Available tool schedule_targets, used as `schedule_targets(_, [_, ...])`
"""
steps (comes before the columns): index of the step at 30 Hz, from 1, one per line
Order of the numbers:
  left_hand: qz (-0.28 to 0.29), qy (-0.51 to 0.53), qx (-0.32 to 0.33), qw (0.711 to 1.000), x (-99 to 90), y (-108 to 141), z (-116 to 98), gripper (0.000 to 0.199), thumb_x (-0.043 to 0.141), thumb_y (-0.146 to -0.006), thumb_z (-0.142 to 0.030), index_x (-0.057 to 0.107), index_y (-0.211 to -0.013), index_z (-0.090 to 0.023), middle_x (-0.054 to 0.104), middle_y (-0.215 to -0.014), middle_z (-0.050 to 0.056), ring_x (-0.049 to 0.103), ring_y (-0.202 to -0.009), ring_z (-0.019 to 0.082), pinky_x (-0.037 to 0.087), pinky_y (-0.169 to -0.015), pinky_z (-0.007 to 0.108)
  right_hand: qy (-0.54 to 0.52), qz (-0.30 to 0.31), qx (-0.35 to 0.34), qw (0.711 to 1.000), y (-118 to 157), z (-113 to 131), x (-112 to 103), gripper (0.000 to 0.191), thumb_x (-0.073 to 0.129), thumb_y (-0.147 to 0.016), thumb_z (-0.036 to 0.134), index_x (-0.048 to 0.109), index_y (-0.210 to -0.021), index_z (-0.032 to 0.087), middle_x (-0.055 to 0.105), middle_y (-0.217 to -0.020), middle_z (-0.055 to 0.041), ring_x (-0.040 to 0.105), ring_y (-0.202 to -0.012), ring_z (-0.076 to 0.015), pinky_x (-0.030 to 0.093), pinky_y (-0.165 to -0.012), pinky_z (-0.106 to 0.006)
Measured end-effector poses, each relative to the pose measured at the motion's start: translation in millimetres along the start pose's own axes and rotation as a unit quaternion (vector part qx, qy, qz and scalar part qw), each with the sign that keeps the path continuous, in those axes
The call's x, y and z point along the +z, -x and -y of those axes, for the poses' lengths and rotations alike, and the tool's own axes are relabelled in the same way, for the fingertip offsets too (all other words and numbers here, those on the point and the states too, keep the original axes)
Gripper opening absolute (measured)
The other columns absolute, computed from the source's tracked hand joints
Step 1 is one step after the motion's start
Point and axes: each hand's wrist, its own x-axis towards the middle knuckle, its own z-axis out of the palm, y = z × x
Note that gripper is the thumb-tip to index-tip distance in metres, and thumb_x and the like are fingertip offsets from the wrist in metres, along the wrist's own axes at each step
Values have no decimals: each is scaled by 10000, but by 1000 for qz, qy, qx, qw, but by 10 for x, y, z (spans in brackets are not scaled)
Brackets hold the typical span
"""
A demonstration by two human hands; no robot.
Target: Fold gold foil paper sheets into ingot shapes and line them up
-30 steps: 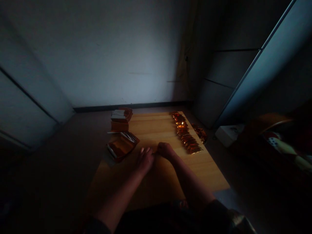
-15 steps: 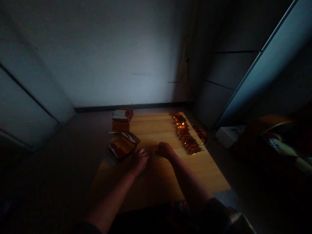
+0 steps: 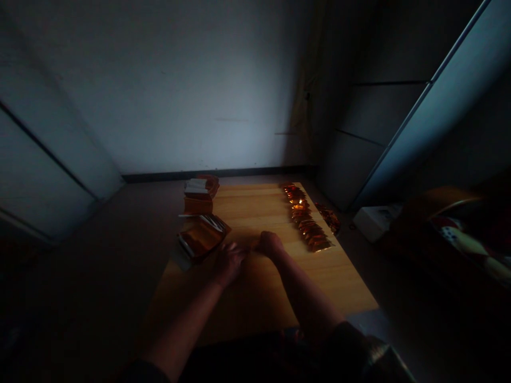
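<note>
Low over the wooden table (image 3: 251, 205), my two hands are close together. My right hand (image 3: 270, 244) is closed in a pinch, and a small orange-brown bit (image 3: 254, 244) shows at its fingertips, too dark to name. Facing it, my left hand (image 3: 231, 260) has its fingers bent and drawn together; what they hold, if anything, is lost in shadow. Just left of that hand lies an opened brown packet (image 3: 203, 242) with thin white strips (image 3: 213, 222) along its edge. A row of shiny copper-coloured foil packets (image 3: 313, 234) runs down the table's right side.
At the table's back left corner stand a brown wrapper (image 3: 198, 205) and a stack of white pieces (image 3: 195, 185). More shiny foil (image 3: 328, 218) lies beyond the right edge. A white box (image 3: 371, 222) sits on the floor, with a wall (image 3: 199, 106) behind the table.
My hands stay almost in place; the left fingers have shifted slightly right, towards my right hand. The packets have not moved.
</note>
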Motion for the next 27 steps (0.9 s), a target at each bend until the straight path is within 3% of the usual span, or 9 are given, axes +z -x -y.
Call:
schedule_targets(5, [2,-4,-1,1000,-17,1,-5,384,428,-864,-147,669,-1109,-319,694,-1130,37,550,-996,240,380,-846,439,-3,10,-26,1000,-12,-92,-32,240,692,-740,298,687,-943,170,706,-974,-78,647,-874,-177,432,-683,-203])
schedule_targets(13, [-40,-15,31,999,52,-6,44,330,468,-857,-149,691,-1054,-293,711,-1084,34,567,-921,229,395,-799,412,-1,4,-5,1000,84,-200,-159,206,644,-757,240,704,-940,168,713,-960,-89,649,-882,-191,427,-675,-205])
schedule_targets(20, [-37,-6,38,999,35,-17,46,381,458,-844,-105,687,-1078,-299,700,-1124,28,566,-928,220,393,-799,393,-6,-12,11,1000,86,-357,-168,226,650,-738,224,713,-943,151,706,-991,-121,644,-904,-214,439,-702,-223])
schedule_targets(27, [-33,-4,43,999,17,-15,31,402,468,-831,-96,677,-1096,-315,682,-1164,25,570,-920,215,387,-793,404,-115,-22,48,992,177,-381,-236,146,633,-750,185,702,-873,144,710,-799,-66,631,-696,-148,407,-586,-200])
